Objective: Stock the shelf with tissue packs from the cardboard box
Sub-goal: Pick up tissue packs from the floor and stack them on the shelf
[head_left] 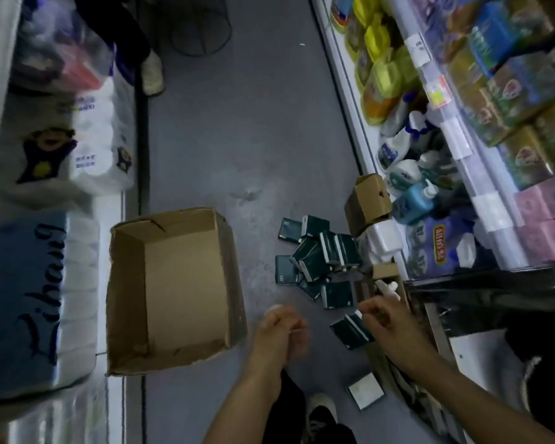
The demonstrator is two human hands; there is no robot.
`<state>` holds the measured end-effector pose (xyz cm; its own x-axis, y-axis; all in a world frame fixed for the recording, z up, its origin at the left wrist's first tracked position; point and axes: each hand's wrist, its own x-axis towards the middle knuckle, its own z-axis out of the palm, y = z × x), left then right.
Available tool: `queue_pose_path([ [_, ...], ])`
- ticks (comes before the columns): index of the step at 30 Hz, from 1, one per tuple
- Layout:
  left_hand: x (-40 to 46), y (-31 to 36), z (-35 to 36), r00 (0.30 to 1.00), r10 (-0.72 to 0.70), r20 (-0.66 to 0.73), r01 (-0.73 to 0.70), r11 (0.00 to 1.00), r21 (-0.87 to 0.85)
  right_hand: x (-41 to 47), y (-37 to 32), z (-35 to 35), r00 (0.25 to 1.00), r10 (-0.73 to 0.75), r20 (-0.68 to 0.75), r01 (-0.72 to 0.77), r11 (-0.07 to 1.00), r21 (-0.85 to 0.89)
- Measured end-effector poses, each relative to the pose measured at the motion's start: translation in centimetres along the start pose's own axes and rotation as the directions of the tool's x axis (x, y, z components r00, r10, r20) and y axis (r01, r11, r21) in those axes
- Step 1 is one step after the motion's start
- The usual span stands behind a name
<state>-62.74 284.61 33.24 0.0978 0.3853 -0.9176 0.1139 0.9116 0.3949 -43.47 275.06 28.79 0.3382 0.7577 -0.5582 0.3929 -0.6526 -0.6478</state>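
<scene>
An open cardboard box (173, 290) sits on the grey floor with nothing visible inside. To its right lies a loose pile of dark green tissue packs (321, 254), close to the bottom shelf (382, 238) on the right. My right hand (388, 322) reaches over the near end of the pile, its curled fingers gripping one dark green tissue pack (350, 331). Between the box and the pile, my left hand (282, 331) hovers above the floor with curled fingers. It is blurred, and a small pale shape shows at its fingertips.
Right-hand shelves hold bottles, yellow packs and pink tissue bundles (548, 219). A small brown carton (366, 203) stands at the shelf foot. A white pack (366, 390) lies near my shoe. Large toilet-roll bundles (29, 283) line the left side. Another person's shoe (153, 75) is far up the aisle.
</scene>
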Motion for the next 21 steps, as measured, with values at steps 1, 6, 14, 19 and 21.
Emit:
queue_pose_path([
  [1,1.6,0.3,0.4,1.0,-0.018,0.004,0.018,0.999,0.029,1.4,0.6,0.5,0.999,0.036,-0.008,-0.036,0.999,0.001],
  [6,13.9,2.7,3.2,0.998,-0.066,0.02,0.061,0.982,0.179,11.4,4.5,3.8,0.981,0.181,-0.067,-0.179,0.983,0.044],
  [14,31.8,4.9,8.4,0.995,-0.09,0.047,0.06,0.897,0.439,24.3,9.6,8.3,0.933,0.313,-0.178,-0.312,0.949,0.033],
  [19,39.2,2.8,11.3,0.992,-0.08,0.098,0.032,0.911,0.41,30.0,14.7,10.8,0.897,0.421,-0.136,-0.419,0.907,0.042],
  [21,41.3,2.2,12.6,0.986,-0.114,0.122,0.05,0.898,0.437,31.4,16.5,11.4,0.89,0.435,-0.135,-0.434,0.9,0.044],
])
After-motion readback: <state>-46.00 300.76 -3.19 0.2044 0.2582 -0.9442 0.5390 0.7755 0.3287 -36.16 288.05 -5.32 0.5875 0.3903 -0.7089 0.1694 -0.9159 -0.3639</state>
